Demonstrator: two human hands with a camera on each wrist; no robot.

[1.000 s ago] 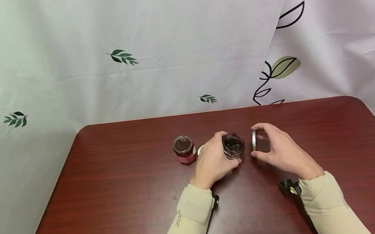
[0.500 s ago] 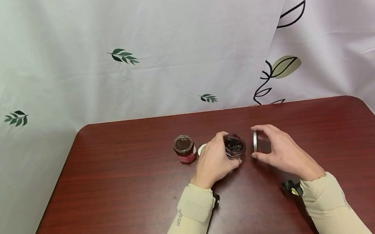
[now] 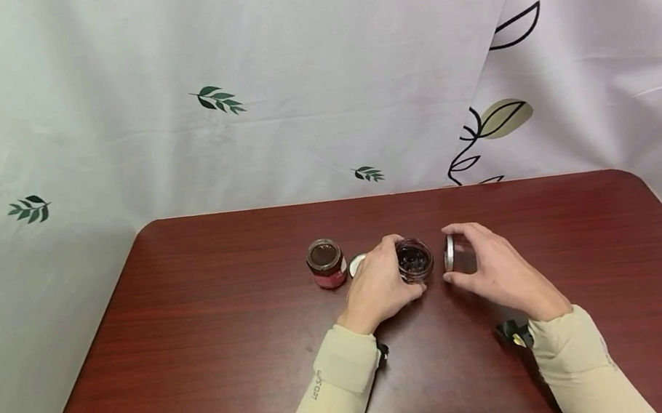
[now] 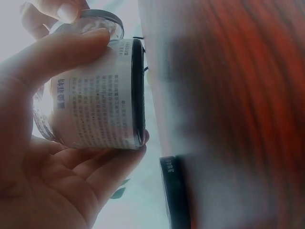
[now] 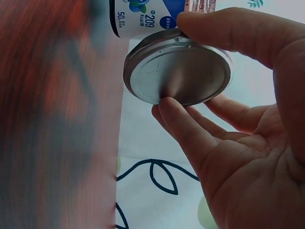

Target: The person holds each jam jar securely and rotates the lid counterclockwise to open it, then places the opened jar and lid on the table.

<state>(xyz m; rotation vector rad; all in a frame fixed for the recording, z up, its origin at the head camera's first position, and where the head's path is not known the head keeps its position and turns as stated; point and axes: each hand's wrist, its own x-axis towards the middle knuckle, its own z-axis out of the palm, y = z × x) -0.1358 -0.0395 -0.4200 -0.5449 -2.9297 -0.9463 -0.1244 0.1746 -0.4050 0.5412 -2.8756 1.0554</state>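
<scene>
My left hand point(image 3: 376, 281) grips an open glass jar point(image 3: 415, 262) with dark contents, thumb and fingers curled around its sides. Small printed text covers the jar's white label point(image 4: 97, 98) in the left wrist view. On the right, my right hand point(image 3: 501, 269) pinches a silver metal lid point(image 5: 181, 71) by its rim. The lid point(image 3: 449, 253) stands on edge a short gap away from the jar. In the right wrist view, a blue-and-white part of the jar's label point(image 5: 147, 19) shows behind the lid.
A second open jar point(image 3: 326, 264) with dark contents and a pinkish-red label stands left of my left hand. Beside it lies a white disc point(image 3: 357, 264), partly hidden by that hand. The reddish-brown table point(image 3: 229, 342) ends at a patterned white cloth point(image 3: 294, 146).
The lid in my right hand has turned slightly, so more of its face shows in the head view. Both hands hold nearly the same place, the right a touch lower.
</scene>
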